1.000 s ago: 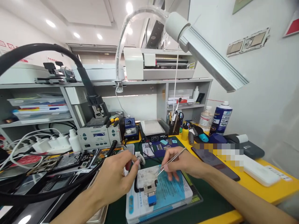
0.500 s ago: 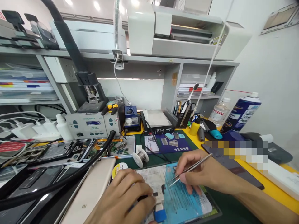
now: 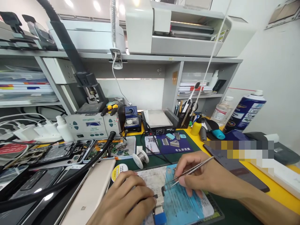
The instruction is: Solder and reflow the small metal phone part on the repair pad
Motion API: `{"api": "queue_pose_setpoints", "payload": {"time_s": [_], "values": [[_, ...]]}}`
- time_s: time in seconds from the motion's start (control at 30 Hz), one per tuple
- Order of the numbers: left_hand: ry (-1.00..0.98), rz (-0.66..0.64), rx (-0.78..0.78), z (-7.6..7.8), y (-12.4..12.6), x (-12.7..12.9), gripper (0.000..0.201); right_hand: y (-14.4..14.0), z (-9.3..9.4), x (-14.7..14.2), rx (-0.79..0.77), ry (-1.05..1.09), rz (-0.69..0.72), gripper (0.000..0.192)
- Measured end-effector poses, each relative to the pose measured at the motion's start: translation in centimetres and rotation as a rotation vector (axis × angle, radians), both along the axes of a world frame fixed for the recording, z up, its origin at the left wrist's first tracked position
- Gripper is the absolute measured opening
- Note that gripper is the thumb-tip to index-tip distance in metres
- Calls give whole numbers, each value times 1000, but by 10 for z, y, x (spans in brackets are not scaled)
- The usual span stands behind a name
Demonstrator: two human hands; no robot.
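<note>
My right hand (image 3: 201, 175) has its fingers (image 3: 185, 180) pinched shut on a pair of metal tweezers (image 3: 192, 171), tips pointing left and down onto the blue-and-white repair fixture (image 3: 185, 203) in front of me. The tweezer tips sit just over the seam where the fixture's pale board area meets its blue sheet, beside a small black clip.

My left hand (image 3: 130, 203) is curled closed low on the fixture's left part, fingers wrapped around a dark slim tool (image 3: 153, 196) of which only the tip shows past my thumb; what tool it is I cannot tell. The two hands are near each other, a narrow gap of board between them. A small blue block (image 3: 160, 217) sits at the fixture's near edge, just below my left thumb.

The fixture lies on a green mat (image 3: 217, 207), with a bare strip of it to the right before the yellow desk (image 3: 276, 195) edge. Left of my left hand, touching close, a pale gold phone back (image 3: 91, 193) lies diagonally, and a thick black hose (image 3: 58, 184) crosses over it. Just beyond the fixture stand a yellow round tin (image 3: 119, 170) and a solder spool (image 3: 141, 157); behind them a tray of small parts (image 3: 117, 148), a hot-air station (image 3: 90, 126) and a heating plate (image 3: 157, 120). To the right a dark phone (image 3: 236, 165) lies near my right wrist, and a blue spray can (image 3: 246, 112) stands well apart at the wall.
</note>
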State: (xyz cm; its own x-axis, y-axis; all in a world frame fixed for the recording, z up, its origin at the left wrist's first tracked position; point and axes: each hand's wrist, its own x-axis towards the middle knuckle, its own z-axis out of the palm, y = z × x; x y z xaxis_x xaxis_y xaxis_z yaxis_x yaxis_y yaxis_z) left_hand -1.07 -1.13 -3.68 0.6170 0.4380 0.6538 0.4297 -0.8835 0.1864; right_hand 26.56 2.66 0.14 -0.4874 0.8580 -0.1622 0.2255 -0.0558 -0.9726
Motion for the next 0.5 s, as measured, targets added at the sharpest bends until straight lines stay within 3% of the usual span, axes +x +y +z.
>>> {"api": "queue_pose_setpoints", "payload": {"time_s": [0.17, 0.5], "values": [[-105, -29, 189, -14, 10, 6, 25, -1, 2, 0, 9, -26, -9, 24], [-87, -19, 177, -14, 8, 6, 25, 0, -3, 2, 28, -30, -5, 29]]}}
